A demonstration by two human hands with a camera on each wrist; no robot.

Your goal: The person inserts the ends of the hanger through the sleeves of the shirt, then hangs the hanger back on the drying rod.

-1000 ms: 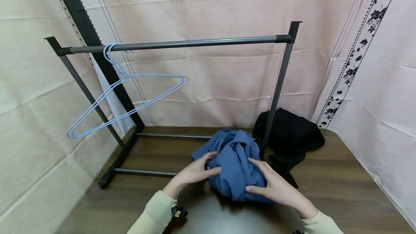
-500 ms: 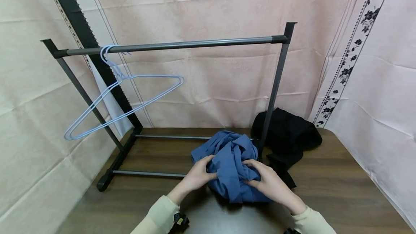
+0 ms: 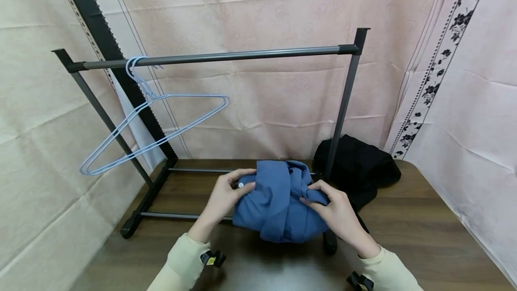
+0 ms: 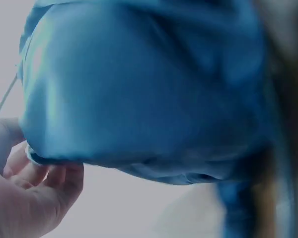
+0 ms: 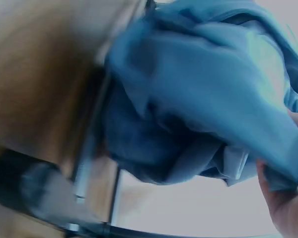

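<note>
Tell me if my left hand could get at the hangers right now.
Probably not without letting go: the left hand grips the cloth. Otherwise, nothing seems to stand between it and the hangers.

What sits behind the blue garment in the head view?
Behind the blue garment, two lower rack bars show at its left, then disappear; their covered stretches and the tabletop there cannot be seen.

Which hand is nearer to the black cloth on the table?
Right. The right hand grips the right side of the blue garment, in front of the black cloth; the left hand grips the garment's left side, farther away.
</note>
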